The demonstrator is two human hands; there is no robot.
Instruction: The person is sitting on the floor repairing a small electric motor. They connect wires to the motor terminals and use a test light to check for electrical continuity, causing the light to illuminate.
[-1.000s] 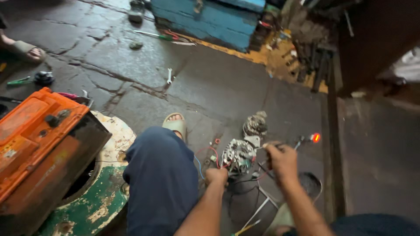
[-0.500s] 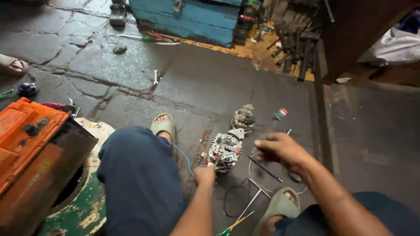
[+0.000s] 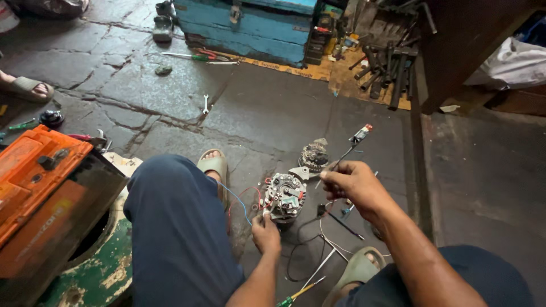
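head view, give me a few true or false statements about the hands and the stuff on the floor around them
1. The right hand holds a thin probe-like tool with a red tip. True.
2. The left hand rests on the orange case. False: it is at the lower edge of the round metal electrical part on the floor; the orange case sits far to the left.
3. A small wrench lies on the cracked floor beyond the feet. True.
4. The big box at the top is red. False: the box is blue.
5. The person is barefoot. False: a sandal shows on the foot.
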